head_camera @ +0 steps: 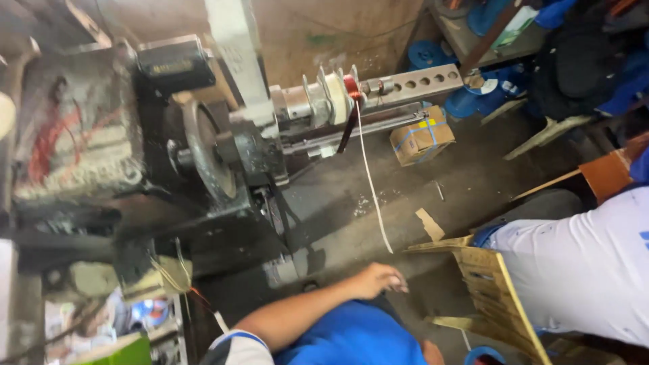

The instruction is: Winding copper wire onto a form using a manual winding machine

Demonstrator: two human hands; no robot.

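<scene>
Forearm and blue clothing: nearest the camera, bottom centre; a bare arm runs up and right from a white-and-blue sleeve over blue fabric.
Hand: one hand in view, at the end of that arm; which of the person's hands it is cannot be told. Fingers curled together, apparently around the lower end of the white strand; the contact itself is too blurred to confirm.
White strand: runs from the red coil down and slightly right to a point just above the hand.
Winding machine: left half of view, dark and grimy, with a large metal wheel on its shaft.
Red coil: wound on the former at the shaft's end, between pale stepped flanges; a perforated metal bar extends right from it.
Cardboard box: on the floor below that bar, banded with blue tape.
Wooden pallet piece: right of the hand, leaning, slatted.
Second person: right edge, white shirt, seated or crouched; hands not in view.
</scene>
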